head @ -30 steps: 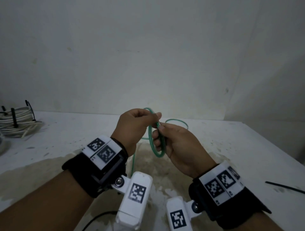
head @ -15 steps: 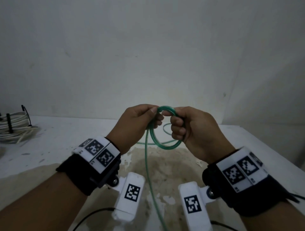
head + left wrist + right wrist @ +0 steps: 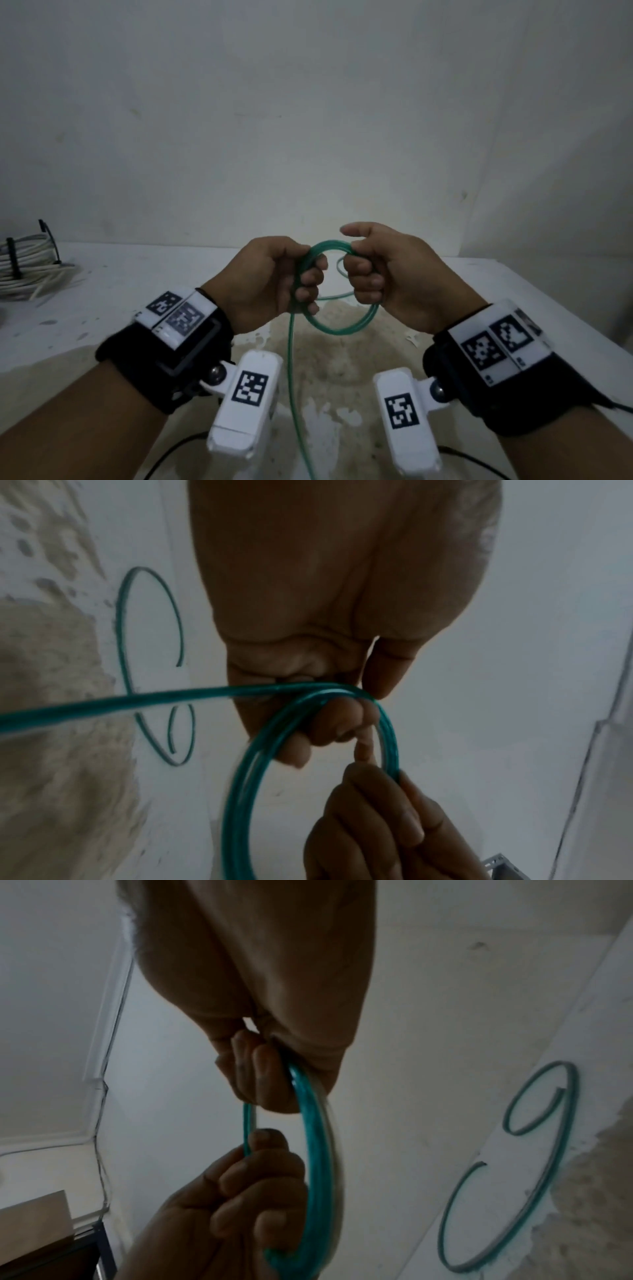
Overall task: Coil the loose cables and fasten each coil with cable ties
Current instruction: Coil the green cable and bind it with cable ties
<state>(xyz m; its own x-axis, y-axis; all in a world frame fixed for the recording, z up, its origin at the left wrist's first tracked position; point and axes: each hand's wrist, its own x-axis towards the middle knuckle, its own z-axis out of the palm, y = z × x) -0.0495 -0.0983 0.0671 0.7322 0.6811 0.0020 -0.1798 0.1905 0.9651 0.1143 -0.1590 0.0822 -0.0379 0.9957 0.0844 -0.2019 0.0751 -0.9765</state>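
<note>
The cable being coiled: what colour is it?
Green cable, gripped by both hands; clearest in the left wrist view.

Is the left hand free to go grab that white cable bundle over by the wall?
Probably not right now. The left hand grips the green coil together with the right hand, so it would have to let go first. Nothing lies on the table between it and the white bundle.

Bare workroom: stained white table [image 3: 513,308]

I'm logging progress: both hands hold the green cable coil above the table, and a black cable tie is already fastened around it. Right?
Not quite. Both the left hand and right hand grip the green cable coil above the table, but no tie is on it; the head view shows bare loops.
</note>
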